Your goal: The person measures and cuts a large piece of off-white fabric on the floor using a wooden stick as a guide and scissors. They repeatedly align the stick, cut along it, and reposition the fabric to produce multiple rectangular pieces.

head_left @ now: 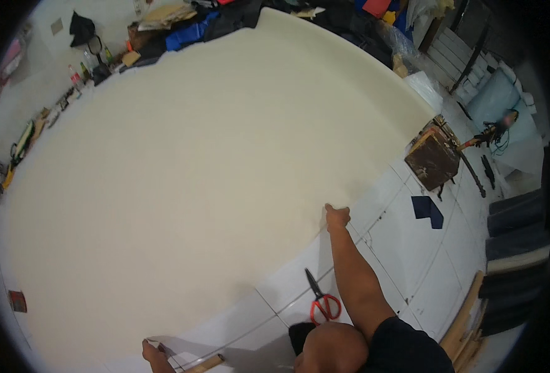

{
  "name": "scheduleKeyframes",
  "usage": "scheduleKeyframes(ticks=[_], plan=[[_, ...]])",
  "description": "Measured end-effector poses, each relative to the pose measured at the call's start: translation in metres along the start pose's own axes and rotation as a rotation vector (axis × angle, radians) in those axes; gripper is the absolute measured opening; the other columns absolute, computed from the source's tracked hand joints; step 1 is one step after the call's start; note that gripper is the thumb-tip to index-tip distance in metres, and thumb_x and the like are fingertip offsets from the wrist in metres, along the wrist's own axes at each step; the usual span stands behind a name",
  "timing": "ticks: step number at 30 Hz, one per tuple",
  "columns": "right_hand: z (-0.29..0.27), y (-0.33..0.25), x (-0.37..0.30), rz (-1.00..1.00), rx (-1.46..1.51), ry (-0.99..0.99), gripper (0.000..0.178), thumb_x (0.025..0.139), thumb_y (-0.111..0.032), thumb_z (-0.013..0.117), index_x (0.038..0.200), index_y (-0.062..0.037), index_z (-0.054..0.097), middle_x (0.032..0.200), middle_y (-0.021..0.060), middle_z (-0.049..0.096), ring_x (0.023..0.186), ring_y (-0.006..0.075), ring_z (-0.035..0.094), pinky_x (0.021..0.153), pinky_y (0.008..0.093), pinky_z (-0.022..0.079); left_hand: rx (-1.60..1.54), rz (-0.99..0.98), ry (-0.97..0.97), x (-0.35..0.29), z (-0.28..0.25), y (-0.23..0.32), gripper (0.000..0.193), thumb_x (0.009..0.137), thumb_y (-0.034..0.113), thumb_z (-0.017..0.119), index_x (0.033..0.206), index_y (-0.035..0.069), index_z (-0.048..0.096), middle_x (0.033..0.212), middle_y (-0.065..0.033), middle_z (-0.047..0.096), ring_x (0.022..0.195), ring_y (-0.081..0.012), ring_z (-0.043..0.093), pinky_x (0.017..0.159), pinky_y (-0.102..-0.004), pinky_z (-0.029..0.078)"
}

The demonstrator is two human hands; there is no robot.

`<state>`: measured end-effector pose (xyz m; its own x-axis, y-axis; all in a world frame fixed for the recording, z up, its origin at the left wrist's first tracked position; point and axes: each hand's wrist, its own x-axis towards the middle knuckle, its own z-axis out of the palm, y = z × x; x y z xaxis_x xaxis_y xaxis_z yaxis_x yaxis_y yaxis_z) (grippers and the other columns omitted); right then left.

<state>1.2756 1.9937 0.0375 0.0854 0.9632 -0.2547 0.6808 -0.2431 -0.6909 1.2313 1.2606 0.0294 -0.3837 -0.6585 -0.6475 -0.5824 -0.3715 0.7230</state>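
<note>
A huge cream sheet (pixel 200 168), smooth and plain, covers most of the white tiled floor. Its kind of material I cannot tell. At its near right edge my right hand (pixel 337 216) grips the border between thumb and fingers, arm stretched out. My left hand (pixel 155 350) pinches the near edge lower down, at the bottom of the view, and part of that hand is cut off. Between my arms, scissors (pixel 322 299) with red handles and dark blades lie on the tiles, beside my bent knee (pixel 336 348).
A worn brown block-like weight (pixel 433 158) sits at the sheet's right corner. Dark blue scraps (pixel 427 211) lie on the tiles. A wooden stick (pixel 206 364) is near my left hand. Fabric piles (pixel 194 31) and bottles (pixel 76 76) line the far edge; dark rolls (pixel 514 267) stand right.
</note>
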Motion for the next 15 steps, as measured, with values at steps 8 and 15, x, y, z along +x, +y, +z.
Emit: scheduleKeyframes(ticks=[8,15], plan=[[-0.016,-0.01,0.012,-0.174,0.584,-0.361,0.056,0.085,-0.031,0.062,0.125,0.0046,0.045,0.109,0.0146,0.06,0.102,0.0252,0.058,0.082,0.0381,0.049,-0.105,0.0,-0.066,-0.007,0.027,-0.006,0.04,0.087,0.025,0.058,0.114,-0.004,0.052,0.108,-0.0162,0.058,0.098,-0.0348,0.059,0.075,-0.0505,0.054],[0.029,-0.056,-0.079,-0.437,0.037,-0.549,0.063,0.09,-0.044,0.052,0.13,0.0041,0.043,0.123,0.0277,0.053,0.115,0.0394,0.051,0.098,0.0436,0.039,-0.021,0.142,-0.205,0.087,-0.003,-0.028,0.034,0.084,0.027,0.06,0.103,-0.002,0.062,0.101,-0.013,0.063,0.086,-0.028,0.061,0.07,-0.0459,0.054]])
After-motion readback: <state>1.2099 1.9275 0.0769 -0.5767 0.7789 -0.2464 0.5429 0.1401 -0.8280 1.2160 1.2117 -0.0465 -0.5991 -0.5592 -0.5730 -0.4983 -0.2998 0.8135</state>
